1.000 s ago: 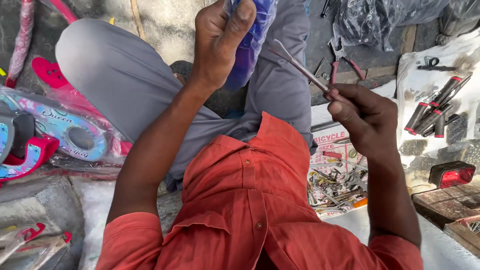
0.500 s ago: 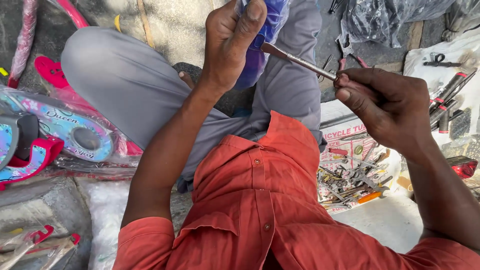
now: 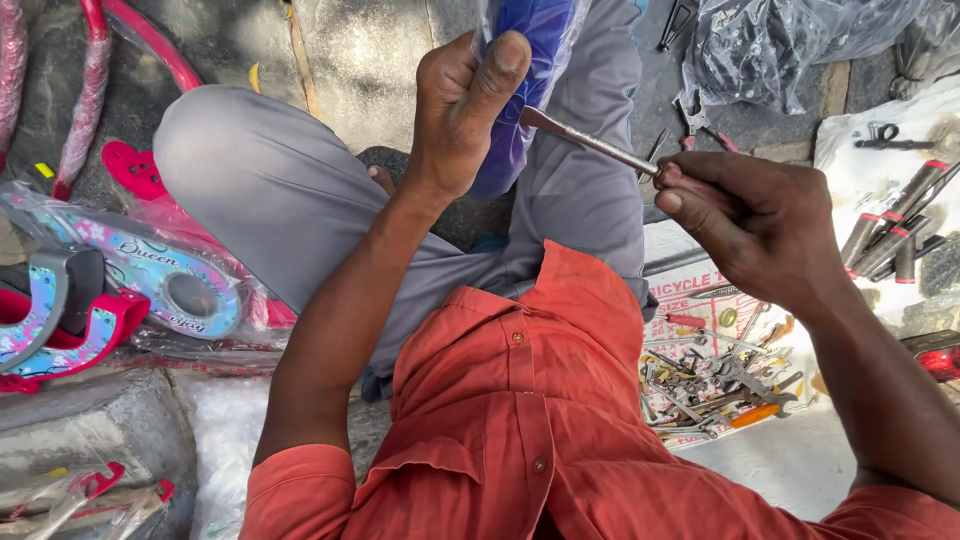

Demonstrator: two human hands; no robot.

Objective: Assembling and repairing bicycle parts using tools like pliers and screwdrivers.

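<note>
Left hand (image 3: 462,110) grips blue wrapped part (image 3: 525,90); right hand (image 3: 752,222) holds screwdriver (image 3: 590,141)

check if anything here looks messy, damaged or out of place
Nothing looks damaged. The left hand grips a blue plastic-wrapped part; the right hand holds a thin metal tool to it. The one untidy spot is the heap of loose tools tangled on the right.
</note>
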